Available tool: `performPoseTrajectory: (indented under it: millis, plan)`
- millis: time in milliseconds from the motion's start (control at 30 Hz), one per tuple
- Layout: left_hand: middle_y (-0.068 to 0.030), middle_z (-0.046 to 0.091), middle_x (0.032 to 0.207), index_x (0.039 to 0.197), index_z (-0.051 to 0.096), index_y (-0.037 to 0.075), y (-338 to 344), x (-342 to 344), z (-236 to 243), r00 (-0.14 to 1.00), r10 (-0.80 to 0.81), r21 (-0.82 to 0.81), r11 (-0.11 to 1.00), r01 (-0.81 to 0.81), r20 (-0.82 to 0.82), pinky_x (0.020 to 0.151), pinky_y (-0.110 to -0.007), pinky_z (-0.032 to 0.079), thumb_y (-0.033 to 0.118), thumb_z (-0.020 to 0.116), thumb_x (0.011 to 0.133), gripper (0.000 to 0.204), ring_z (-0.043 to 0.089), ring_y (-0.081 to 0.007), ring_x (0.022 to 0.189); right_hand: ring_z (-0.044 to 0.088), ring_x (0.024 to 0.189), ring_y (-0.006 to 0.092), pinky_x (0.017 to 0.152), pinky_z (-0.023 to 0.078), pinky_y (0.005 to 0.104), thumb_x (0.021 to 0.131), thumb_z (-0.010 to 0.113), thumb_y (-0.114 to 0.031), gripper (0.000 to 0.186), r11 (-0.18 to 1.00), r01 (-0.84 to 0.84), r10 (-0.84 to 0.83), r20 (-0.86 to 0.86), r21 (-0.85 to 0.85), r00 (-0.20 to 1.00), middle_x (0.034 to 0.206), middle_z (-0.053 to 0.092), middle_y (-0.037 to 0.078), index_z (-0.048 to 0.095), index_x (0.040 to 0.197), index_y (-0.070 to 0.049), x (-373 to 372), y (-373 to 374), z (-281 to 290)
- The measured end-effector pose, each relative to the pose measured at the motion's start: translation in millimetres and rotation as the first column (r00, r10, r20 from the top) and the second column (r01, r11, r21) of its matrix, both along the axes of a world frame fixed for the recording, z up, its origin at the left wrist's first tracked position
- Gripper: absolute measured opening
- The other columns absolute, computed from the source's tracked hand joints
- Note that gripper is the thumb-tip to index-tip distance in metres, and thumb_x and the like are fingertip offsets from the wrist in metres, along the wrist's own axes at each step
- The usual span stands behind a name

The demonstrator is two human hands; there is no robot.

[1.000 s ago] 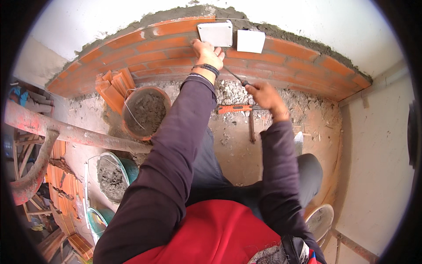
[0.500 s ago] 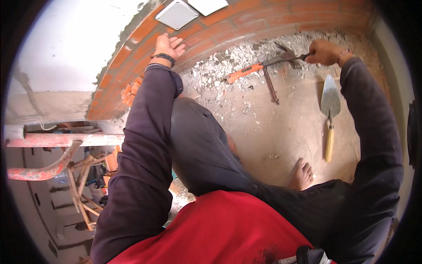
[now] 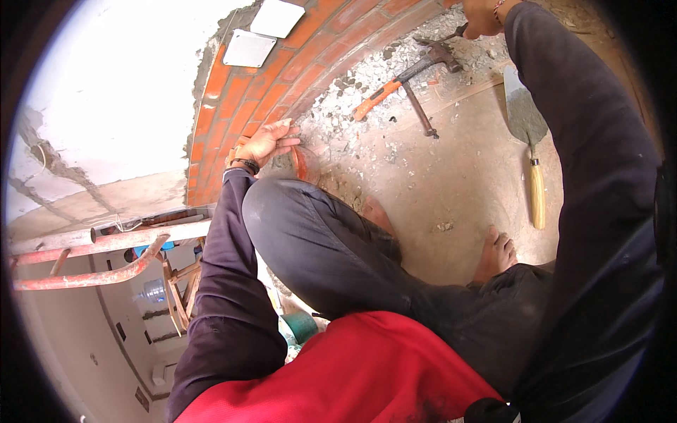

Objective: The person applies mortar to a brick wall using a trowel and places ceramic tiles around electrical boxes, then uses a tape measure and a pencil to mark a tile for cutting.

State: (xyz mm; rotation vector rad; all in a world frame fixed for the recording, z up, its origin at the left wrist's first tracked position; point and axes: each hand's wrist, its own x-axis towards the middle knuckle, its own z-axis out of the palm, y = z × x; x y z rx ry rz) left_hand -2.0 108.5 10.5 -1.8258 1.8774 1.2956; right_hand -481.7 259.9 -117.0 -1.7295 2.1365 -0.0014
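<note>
My left hand (image 3: 266, 144) is open with fingers apart, beside the brick wall (image 3: 236, 95) and just above my raised knee. My right hand (image 3: 479, 17), at the top edge, grips a thin dark tool (image 3: 457, 34), probably a screwdriver, partly hidden. Below it, a claw hammer (image 3: 381, 95) with an orange-and-black handle lies on rubble, crossing a rusty metal bar (image 3: 422, 116). A trowel (image 3: 525, 113) with a wooden handle lies to the right. Two white rectangular plates (image 3: 249, 48) are on the brickwork.
Broken white rubble (image 3: 345, 113) covers the floor along the wall. My bare foot (image 3: 493, 257) is at the lower right. Red-painted scaffold tubes (image 3: 106, 273), a wooden frame (image 3: 176, 296), a water jug (image 3: 154, 290) and a green bucket (image 3: 300, 326) are at left and below.
My view has swung round from facing the wall, which now sits upper left. My left hand has dropped away from the plates; my right hand has moved right and up, still gripping the dark tool.
</note>
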Motion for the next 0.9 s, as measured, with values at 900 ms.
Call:
performPoseTrajectory:
  millis: [900]
  plan:
    - [-0.0259, 0.067, 0.109, 0.110, 0.063, -0.012, 160.8, 33.7, 21.9, 0.697, 0.334, 0.417, 0.907, -0.055, -0.635, 0.094, -0.039, 0.050, 0.037, 0.045, 0.100, 0.052, 0.066, -0.0303, 0.101, 0.067, 0.093, 0.0396, 0.082, 0.052, 0.0449, 0.079, 0.072, -0.038, 0.041, 0.956, -0.233, 0.254, 0.101, -0.178, 0.962, 0.094, 0.069, 0.025, 0.073, 0.092, 0.002, 96.0, -37.3, -8.3]
